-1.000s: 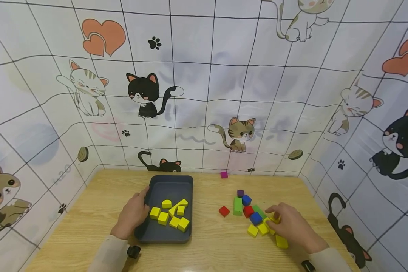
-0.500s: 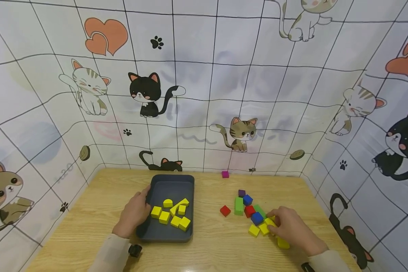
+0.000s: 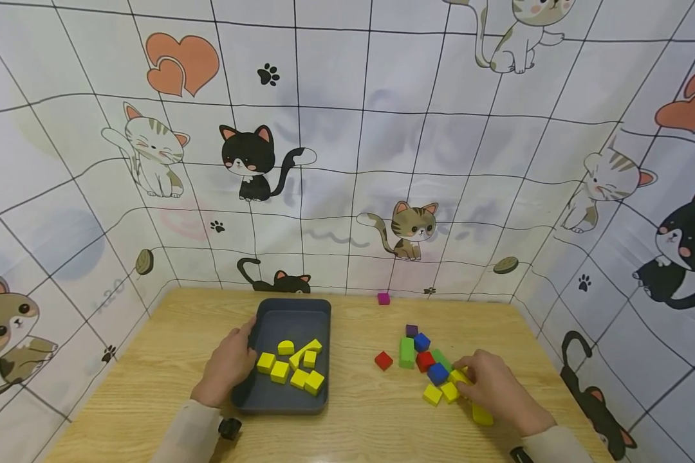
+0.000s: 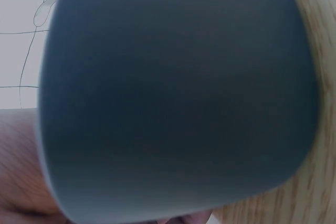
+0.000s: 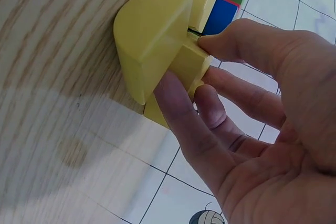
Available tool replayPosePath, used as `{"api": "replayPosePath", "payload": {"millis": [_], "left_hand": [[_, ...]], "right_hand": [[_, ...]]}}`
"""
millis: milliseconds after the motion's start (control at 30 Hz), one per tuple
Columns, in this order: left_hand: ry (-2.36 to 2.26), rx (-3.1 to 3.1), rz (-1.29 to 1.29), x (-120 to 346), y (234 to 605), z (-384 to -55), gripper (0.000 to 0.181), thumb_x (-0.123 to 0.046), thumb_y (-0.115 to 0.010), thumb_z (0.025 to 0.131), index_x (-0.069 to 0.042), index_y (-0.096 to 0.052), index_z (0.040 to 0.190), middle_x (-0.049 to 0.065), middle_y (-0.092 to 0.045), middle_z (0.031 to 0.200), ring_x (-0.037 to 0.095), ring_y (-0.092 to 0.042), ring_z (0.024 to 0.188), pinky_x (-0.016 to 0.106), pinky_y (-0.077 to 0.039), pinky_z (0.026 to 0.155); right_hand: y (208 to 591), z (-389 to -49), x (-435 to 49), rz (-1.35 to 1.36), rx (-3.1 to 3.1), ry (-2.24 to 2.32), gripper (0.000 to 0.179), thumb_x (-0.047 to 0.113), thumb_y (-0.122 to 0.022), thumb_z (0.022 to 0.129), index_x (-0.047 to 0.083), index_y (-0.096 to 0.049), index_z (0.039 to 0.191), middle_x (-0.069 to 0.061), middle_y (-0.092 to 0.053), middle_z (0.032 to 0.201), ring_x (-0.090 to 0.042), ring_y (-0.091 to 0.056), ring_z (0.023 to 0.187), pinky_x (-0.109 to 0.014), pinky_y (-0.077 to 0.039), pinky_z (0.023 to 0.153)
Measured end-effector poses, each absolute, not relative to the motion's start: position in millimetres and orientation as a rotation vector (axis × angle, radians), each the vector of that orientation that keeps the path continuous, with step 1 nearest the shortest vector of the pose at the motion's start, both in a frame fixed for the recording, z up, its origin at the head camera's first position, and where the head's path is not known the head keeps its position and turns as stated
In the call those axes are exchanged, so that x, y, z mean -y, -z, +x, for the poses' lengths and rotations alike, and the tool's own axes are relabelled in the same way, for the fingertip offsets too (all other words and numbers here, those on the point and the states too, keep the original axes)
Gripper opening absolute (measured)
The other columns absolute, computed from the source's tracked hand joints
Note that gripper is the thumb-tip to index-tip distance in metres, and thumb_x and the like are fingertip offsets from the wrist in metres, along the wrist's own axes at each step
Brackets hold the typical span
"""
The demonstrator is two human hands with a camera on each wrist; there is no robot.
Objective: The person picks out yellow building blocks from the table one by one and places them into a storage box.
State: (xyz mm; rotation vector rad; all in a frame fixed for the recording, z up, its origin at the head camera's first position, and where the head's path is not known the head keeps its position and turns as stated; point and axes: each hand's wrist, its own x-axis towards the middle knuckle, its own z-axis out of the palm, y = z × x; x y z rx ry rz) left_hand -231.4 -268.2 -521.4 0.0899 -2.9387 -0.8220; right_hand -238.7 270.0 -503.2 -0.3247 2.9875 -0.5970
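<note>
In the head view, a dark grey tray (image 3: 292,321) stands left of the table's middle, with several yellow blocks (image 3: 279,372) in it. My left hand (image 3: 227,365) grips the tray's left rim; the left wrist view is mostly filled by the tray's dark wall (image 4: 178,93). On the right, my right hand (image 3: 495,389) pinches a yellow block (image 5: 190,65) between thumb and fingers, among other yellow blocks. A half-round yellow block (image 5: 152,30) lies close by the fingers in the right wrist view. More yellow blocks (image 3: 432,394) lie left of this hand.
Beside the yellow ones lie blue blocks (image 3: 437,373), red blocks (image 3: 425,361), green blocks (image 3: 407,353) and a purple block (image 3: 412,330). One red block (image 3: 383,361) lies apart. A magenta block (image 3: 384,299) sits at the table's back edge, before the cat-print cloth (image 3: 324,161).
My right hand's fingers have drawn in around a yellow block and stayed there. The left hand and the tray hold their place; the head view shifted slightly.
</note>
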Motion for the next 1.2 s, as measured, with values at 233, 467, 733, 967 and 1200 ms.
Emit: {"api": "replayPosePath", "payload": {"millis": [233,467,733,967,1200], "left_hand": [[0.825,2.935,0.102,267.9,520.8,-230.5,0.075,-0.001,-0.064,0.103,0.001,-0.046,0.176,0.035,-0.069,0.144,0.029,-0.059,0.084,0.041,-0.05,0.067],[0.823,2.938,0.101,268.0,520.9,-230.2,0.075,-0.001,-0.064,0.103,0.0,-0.046,0.176,0.036,-0.068,0.147,0.03,-0.06,0.084,0.041,-0.051,0.067],[0.815,2.936,0.09,269.2,521.5,-230.3,0.075,-0.001,-0.064,0.102,0.001,-0.046,0.175,0.037,-0.068,0.147,0.031,-0.062,0.086,0.043,-0.052,0.068],[0.813,2.942,0.11,267.6,522.3,-231.8,0.076,-0.001,-0.064,0.103,0.0,-0.046,0.176,0.035,-0.069,0.147,0.03,-0.062,0.087,0.043,-0.053,0.069],[0.801,2.943,0.113,268.0,524.3,-232.5,0.076,-0.001,-0.065,0.103,0.0,-0.045,0.176,0.035,-0.069,0.145,0.03,-0.061,0.086,0.042,-0.053,0.068]], "right_hand": [[499.4,-240.5,-268.8,-0.292,-2.99,0.569,0.033,0.012,-0.095,0.091,0.005,-0.089,0.122,-0.004,-0.069,0.097,-0.017,-0.057,0.086,-0.031,-0.053,0.072],[493.2,-239.4,-267.7,-0.277,-2.99,0.593,0.035,0.011,-0.093,0.09,0.004,-0.088,0.124,-0.005,-0.069,0.099,-0.018,-0.06,0.087,-0.033,-0.057,0.072],[488.3,-237.9,-263.4,-0.278,-3.008,0.627,0.04,0.012,-0.092,0.09,0.005,-0.087,0.129,-0.006,-0.069,0.101,-0.019,-0.059,0.088,-0.028,-0.054,0.068],[483.5,-236.8,-259.0,-0.365,-3.046,0.624,0.039,0.012,-0.091,0.09,0.006,-0.087,0.129,-0.007,-0.071,0.104,-0.018,-0.064,0.09,-0.029,-0.055,0.071],[480.5,-236.1,-251.4,-0.41,-3.068,0.641,0.036,0.012,-0.09,0.094,0.006,-0.086,0.129,-0.008,-0.075,0.111,-0.017,-0.071,0.094,-0.033,-0.064,0.076]]}}
